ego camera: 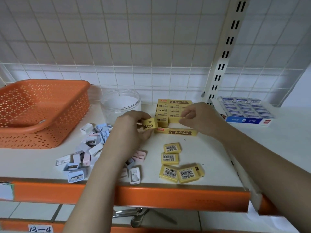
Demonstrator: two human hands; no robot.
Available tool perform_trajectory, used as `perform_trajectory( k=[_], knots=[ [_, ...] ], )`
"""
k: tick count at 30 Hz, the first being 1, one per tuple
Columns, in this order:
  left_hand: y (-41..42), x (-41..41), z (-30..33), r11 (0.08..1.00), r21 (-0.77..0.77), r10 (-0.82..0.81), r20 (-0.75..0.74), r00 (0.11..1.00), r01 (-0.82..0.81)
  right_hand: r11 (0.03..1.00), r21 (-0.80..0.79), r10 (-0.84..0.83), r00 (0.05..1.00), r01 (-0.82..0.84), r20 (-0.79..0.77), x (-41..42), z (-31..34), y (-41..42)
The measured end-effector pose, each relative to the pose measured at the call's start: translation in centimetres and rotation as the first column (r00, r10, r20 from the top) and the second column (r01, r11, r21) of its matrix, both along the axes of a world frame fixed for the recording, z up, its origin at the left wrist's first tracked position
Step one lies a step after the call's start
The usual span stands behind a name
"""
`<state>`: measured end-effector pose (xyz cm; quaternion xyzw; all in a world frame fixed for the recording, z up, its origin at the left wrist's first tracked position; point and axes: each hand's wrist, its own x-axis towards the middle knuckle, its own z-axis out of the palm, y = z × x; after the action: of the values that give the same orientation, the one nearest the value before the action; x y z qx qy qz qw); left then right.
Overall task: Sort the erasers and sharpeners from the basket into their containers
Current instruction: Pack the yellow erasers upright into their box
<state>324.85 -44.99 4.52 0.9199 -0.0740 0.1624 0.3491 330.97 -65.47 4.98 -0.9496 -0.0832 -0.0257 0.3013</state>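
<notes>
Eraser [149,124], yellow, pinched in left hand [133,127] just left of the yellow display box [175,113], the landmark here. Right hand [196,117] rests fingers curled at the box's right edge; whether it grips anything cannot be told. Four loose erasers [176,163] lie in front of the box; sharpeners [87,148] heaped to its left front; clear jar [120,102] and orange basket [42,111] farther left. Risk, as judged: packed rows leave a tight slot, so the eraser may jam or tip neighbours.

White wire grid panel [117,47], slotted upright [225,54], orange shelf edge [168,197]
</notes>
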Motion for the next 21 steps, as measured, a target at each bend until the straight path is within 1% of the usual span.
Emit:
perform_trajectory(
  k=[2, 5, 7, 9, 13, 18, 21],
  knots=[
    [-0.3, 0.9, 0.3, 1.000, -0.008, -0.028, -0.017, 0.999, 0.028, 0.998, 0.025, 0.065, 0.997, -0.064, -0.031, -1.6, 0.2, -1.1],
    [-1.1, 2.5, 0.9, 0.997, -0.007, -0.081, -0.027, 0.996, 0.080, 0.969, 0.069, 0.244, 0.958, -0.236, -0.151, -4.4, 0.5, -2.1],
    [-2.0, 3.9, 1.3, 0.993, 0.043, -0.110, -0.043, 0.993, 0.112, 0.939, 0.120, 0.340, 0.922, -0.322, -0.186, -6.0, 0.7, -2.5],
    [-3.1, 5.2, 1.4, 0.987, 0.088, -0.129, -0.083, 0.988, 0.137, 0.918, 0.148, 0.393, 0.896, -0.368, -0.208, -7.2, 0.6, -2.6],
    [-5.0, 7.1, 0.9, 0.976, 0.133, -0.153, -0.157, 0.976, 0.175, 0.897, 0.118, 0.443, 0.861, -0.427, -0.252, -8.6, -0.5, -2.8],
    [-5.5, 7.7, -0.2, 0.963, 0.183, -0.159, -0.196, 0.968, 0.196, 0.891, 0.028, 0.447, 0.867, -0.452, -0.222, -9.0, -1.5, -2.8],
    [-5.4, 7.8, -0.5, 0.960, 0.187, -0.166, -0.215, 0.962, 0.207, 0.904, 0.037, 0.426, 0.885, -0.427, -0.187, -9.3, -1.4, -2.9]
  ],
)
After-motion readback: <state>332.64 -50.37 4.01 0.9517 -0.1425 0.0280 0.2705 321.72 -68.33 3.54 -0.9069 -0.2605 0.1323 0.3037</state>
